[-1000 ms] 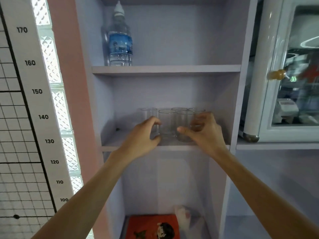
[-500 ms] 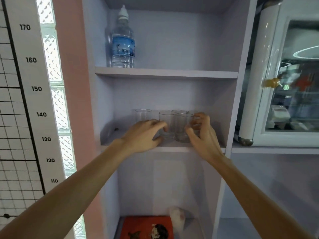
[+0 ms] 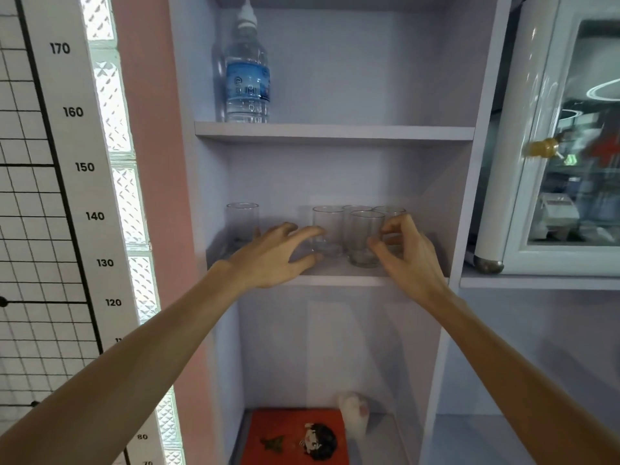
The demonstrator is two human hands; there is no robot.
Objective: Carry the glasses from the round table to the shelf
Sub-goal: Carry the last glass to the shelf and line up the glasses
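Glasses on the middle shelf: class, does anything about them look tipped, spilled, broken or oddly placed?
Nothing is tipped, spilled or broken. One glass stands alone at the left, apart from the four clustered glasses on the middle shelf.

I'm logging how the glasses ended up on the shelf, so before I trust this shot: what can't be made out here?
- Rightmost back glass, head view: the right hand covers its lower part, so any finger contact is unclear.
- Bases of the front glasses: fingers of the left hand and of the right overlap them.
- Round table: out of frame.
- Red item on the bottom shelf: cut off by the lower edge.
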